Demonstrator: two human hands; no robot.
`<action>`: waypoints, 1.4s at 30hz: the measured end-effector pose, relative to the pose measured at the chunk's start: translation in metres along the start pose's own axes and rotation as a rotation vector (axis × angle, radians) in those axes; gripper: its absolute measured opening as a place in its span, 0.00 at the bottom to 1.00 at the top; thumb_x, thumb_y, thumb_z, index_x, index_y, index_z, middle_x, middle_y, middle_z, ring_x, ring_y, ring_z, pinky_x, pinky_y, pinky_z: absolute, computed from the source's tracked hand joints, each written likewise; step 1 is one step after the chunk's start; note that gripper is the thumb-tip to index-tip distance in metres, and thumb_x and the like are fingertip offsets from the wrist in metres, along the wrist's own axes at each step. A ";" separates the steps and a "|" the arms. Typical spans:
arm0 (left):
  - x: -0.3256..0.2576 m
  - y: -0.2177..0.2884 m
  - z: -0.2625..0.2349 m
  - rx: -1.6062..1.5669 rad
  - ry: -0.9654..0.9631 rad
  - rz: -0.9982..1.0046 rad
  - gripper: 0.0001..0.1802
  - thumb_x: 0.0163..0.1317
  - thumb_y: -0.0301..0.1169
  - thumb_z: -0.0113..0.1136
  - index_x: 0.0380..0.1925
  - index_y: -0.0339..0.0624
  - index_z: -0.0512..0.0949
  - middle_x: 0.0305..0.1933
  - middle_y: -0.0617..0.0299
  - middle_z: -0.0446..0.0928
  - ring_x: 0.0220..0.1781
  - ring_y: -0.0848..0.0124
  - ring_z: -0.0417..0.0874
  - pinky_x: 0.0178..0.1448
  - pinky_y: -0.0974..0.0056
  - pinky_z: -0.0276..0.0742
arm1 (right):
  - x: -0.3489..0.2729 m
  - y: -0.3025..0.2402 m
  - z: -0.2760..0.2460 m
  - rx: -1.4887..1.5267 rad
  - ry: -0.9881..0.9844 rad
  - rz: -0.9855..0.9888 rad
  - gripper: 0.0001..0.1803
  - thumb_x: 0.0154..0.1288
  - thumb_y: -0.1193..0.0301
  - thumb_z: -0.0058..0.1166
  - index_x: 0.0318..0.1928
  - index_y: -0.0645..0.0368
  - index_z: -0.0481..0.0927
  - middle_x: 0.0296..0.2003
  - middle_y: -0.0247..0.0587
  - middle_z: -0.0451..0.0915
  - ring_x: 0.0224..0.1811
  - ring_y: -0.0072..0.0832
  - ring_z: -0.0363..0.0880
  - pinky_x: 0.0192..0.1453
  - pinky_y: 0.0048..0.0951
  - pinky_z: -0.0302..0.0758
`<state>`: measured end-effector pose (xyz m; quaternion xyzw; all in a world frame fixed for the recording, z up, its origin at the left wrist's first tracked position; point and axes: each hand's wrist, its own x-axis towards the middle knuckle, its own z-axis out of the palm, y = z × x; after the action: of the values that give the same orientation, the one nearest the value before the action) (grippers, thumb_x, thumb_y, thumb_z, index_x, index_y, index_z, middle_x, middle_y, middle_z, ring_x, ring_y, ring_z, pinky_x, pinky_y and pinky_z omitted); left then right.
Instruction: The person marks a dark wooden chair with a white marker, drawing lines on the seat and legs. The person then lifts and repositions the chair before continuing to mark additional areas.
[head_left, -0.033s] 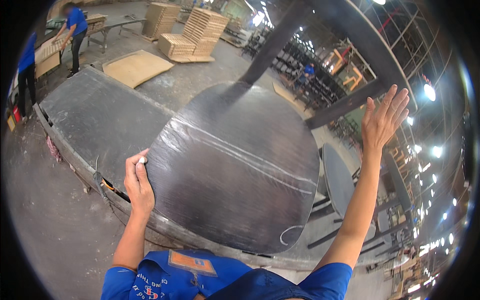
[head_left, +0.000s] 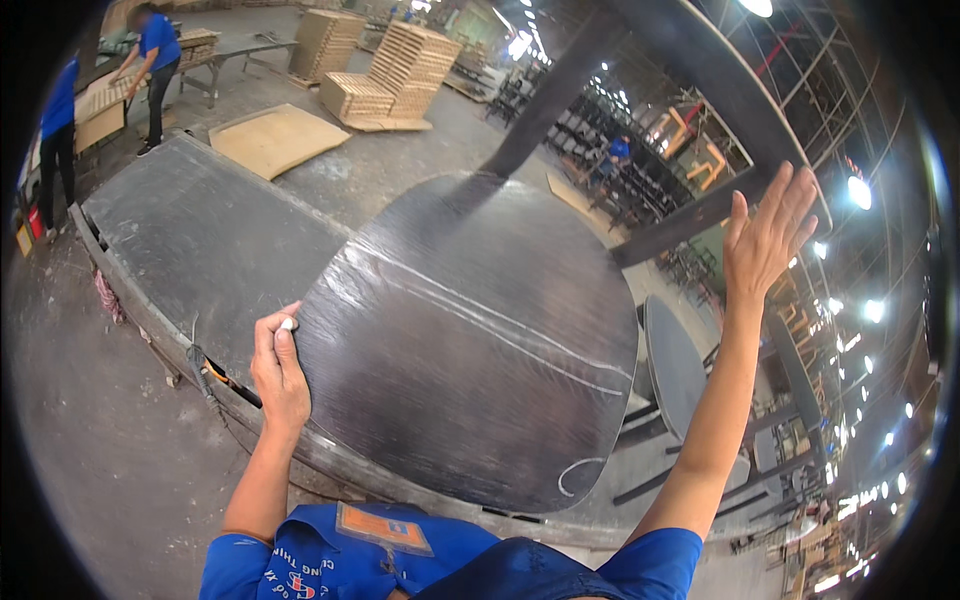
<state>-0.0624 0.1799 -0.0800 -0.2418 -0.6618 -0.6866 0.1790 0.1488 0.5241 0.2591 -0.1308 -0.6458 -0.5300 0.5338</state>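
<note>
A dark wooden chair stands in front of me, its rounded seat (head_left: 460, 350) facing up. Two white chalk lines cross the seat, and a small white arc marks its near right edge. At the seat's left edge, my left hand (head_left: 280, 370) is closed, with the white tip of a piece of chalk (head_left: 289, 324) showing between thumb and forefinger. My right hand (head_left: 765, 240) is raised at the chair's backrest (head_left: 775, 150), fingers stretched out. Whether its palm presses on the wood, I cannot tell.
A grey-topped workbench (head_left: 210, 235) extends to the left under the chair. Another dark chair with a round seat (head_left: 672, 365) is at the right. Beyond the bench lie a flat board (head_left: 280, 140) and stacked wooden pieces (head_left: 410, 75). Two people in blue work at far left.
The view has shifted very slightly. Both hands keep their places at the seat edge and the backrest.
</note>
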 end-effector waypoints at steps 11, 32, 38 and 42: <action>0.008 0.001 0.003 -0.083 0.044 0.010 0.15 0.75 0.35 0.38 0.43 0.35 0.72 0.48 0.53 0.79 0.44 0.70 0.77 0.51 0.65 0.72 | 0.136 -0.150 0.068 0.378 0.163 -0.138 0.49 0.61 0.36 0.42 0.72 0.56 0.52 0.74 0.44 0.45 0.78 0.37 0.36 0.77 0.46 0.34; 0.019 -0.001 0.005 -0.053 0.014 -0.016 0.15 0.76 0.34 0.37 0.45 0.36 0.72 0.48 0.54 0.79 0.47 0.69 0.77 0.55 0.65 0.70 | 0.075 -0.081 0.074 0.114 -0.001 -0.161 0.43 0.62 0.37 0.40 0.72 0.45 0.55 0.73 0.28 0.51 0.76 0.27 0.45 0.77 0.41 0.41; 0.024 -0.004 0.010 -0.087 0.019 -0.016 0.16 0.76 0.35 0.37 0.44 0.36 0.72 0.48 0.55 0.79 0.48 0.69 0.77 0.55 0.64 0.70 | 0.042 -0.045 0.067 0.017 -0.069 -0.122 0.44 0.63 0.38 0.39 0.73 0.47 0.52 0.74 0.30 0.48 0.77 0.27 0.41 0.78 0.42 0.37; 0.023 -0.006 0.010 -0.108 0.020 -0.019 0.15 0.76 0.36 0.35 0.41 0.37 0.70 0.50 0.56 0.78 0.48 0.71 0.75 0.57 0.65 0.68 | 0.043 -0.055 0.072 0.145 -0.035 -0.106 0.46 0.62 0.39 0.44 0.73 0.52 0.51 0.74 0.36 0.47 0.78 0.32 0.38 0.78 0.43 0.34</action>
<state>-0.0835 0.1922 -0.0719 -0.2382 -0.6241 -0.7255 0.1657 0.0516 0.5445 0.2742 -0.0665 -0.6977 -0.5070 0.5017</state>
